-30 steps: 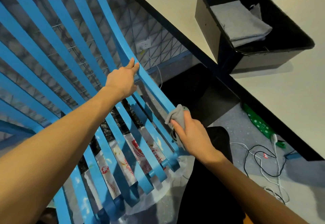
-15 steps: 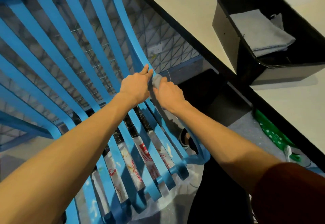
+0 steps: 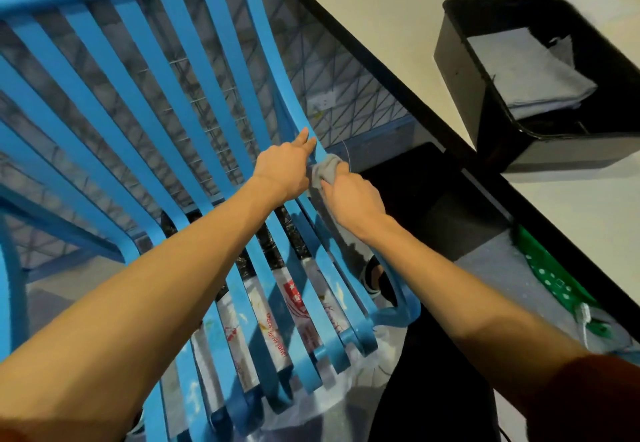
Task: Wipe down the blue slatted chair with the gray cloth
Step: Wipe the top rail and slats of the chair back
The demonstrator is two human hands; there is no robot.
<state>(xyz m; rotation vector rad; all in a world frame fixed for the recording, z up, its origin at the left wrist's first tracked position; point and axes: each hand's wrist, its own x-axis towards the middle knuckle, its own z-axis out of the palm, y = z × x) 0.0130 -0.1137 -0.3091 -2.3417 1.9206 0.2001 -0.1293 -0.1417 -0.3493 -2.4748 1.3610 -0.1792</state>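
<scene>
The right hand (image 3: 353, 195) grips the bunched gray cloth (image 3: 325, 168) on the blue slatted chair (image 3: 273, 60)'s outermost slat, with the left hand (image 3: 282, 169)'s straight fingers (image 3: 304, 137) steadying it; most slats probably await wiping.

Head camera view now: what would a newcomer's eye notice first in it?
The blue slatted chair fills the left and middle of the view. At its rightmost slat, the right hand grips the gray cloth against the slat, and the left hand rests just beside it with fingers straight. At upper right, a black bin stands on the pale table, with folded gray cloths inside.
</scene>
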